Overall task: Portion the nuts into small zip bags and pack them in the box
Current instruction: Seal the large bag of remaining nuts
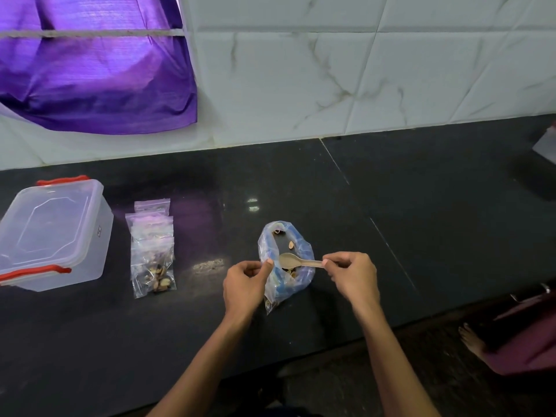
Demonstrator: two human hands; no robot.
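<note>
Head view: scooping nuts from a limp supply bag on the dark counter
The left hand pinches the rim of the thin plastic nut bag while the right hand pinches a light spoon by its handle end; the film looks soft and slippery, so the rim is the best hold. Small zip bags lie beside the lidded box, whose side marking is unreadable

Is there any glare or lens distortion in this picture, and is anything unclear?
Head view: small glare spots on the counter; wall tiles bend from wide-angle distortion; nuts in the blue bag look soft, hard to count.
</note>
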